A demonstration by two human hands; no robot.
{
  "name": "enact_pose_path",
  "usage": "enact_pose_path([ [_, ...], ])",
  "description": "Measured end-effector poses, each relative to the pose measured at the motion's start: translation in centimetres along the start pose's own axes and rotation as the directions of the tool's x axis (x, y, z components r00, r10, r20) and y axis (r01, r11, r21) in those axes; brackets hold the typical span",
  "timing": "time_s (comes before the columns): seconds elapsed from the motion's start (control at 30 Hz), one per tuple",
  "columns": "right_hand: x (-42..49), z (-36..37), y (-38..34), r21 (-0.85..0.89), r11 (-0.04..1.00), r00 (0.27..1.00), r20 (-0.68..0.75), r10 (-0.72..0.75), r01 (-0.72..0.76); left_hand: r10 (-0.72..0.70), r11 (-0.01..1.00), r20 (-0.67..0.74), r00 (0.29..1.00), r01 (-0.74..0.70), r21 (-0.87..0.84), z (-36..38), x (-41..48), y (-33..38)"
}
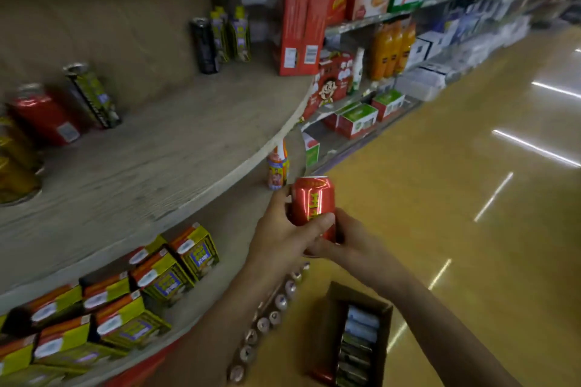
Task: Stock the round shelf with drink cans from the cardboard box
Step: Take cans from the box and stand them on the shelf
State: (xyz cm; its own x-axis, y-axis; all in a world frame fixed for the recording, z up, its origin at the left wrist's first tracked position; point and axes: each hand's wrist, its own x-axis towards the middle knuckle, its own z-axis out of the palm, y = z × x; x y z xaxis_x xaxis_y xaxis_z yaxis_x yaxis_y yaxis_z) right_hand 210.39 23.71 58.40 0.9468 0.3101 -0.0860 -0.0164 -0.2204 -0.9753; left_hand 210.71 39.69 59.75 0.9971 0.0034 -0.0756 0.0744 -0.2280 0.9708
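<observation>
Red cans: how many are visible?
3: held can between left hand and right hand; shelf can on round shelf, left; boxed can, seemingly, in cardboard box. Others may be hidden.

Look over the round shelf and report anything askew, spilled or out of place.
Nothing looks spilled or damaged. One oddity: a small bottle stands alone on the lower tier of the round shelf, apart from the cartons there. The cans on top seem to lean, likely lens distortion.

Btm edge cuts off cardboard box point(330, 325); L edge cuts gold cans point(12, 163).
</observation>
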Motion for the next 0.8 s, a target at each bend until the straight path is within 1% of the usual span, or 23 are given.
enact_pose_path([
  [0.13,0.9,-0.6,-2.1,-0.002,0.997,0.995,0.061,-0.078,0.078,0.036,0.999,-0.096,0.995,-0.040,-0.038,-0.4,-0.2,1.6],
  [0.33,2.9,-0.2,-4.7,-0.035,0.978,0.948,0.254,-0.193,0.208,0.081,0.995,-0.256,0.963,-0.092,-0.030,-2.0,-1.0,3.0],
  [0.4,3.7,0.7,-5.6,-0.070,0.967,0.930,0.300,-0.215,0.246,0.085,0.995,-0.322,0.943,-0.095,-0.015,-3.0,-1.4,3.2],
  [0.57,5.5,4.3,-7.4,-0.069,0.940,0.869,0.409,-0.278,0.333,0.084,0.996,-0.470,0.879,-0.083,0.024,-6.7,-2.7,2.6],
  [0.73,7.6,9.0,-8.7,-0.078,0.928,0.814,0.510,-0.278,0.365,0.089,0.996,-0.573,0.815,-0.072,0.052,-11.1,-4.4,1.9],
  [0.8,8.1,10.6,-9.2,-0.084,0.933,0.816,0.516,-0.261,0.351,0.090,0.996,-0.592,0.801,-0.064,0.064,-12.6,-4.7,1.6],
])
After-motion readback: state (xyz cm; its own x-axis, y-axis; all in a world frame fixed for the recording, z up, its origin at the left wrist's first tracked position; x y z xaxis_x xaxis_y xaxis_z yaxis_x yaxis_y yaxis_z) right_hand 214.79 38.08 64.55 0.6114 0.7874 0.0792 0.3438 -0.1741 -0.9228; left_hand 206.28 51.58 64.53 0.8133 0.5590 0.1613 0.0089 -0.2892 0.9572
